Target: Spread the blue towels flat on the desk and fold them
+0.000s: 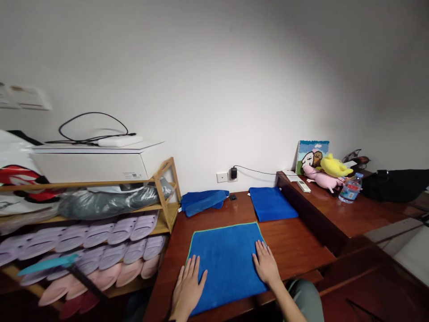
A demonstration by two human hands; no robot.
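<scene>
A blue towel (229, 264) with a green edge is spread flat on the brown wooden desk (281, 243) before me. Across its left edge rests my left hand (190, 284), palm down, fingers stretched out. My right hand (266, 263) presses flat near the towel's right edge, its fingers extended. Behind lie two more lots of blue cloth: a loosely folded bundle (204, 202) at the back left, and a neatly folded blue towel (272, 204) at the back right. Neither hand grips anything.
A wooden shoe rack (166, 197) with several slippers (100, 232) and a white box (90, 165) stands left. On the raised surface at right are a water bottle (350, 190), plush toys (325, 179), a remote (303, 186) and a black bag (395, 185). A charger (233, 172) trails a cable rightward.
</scene>
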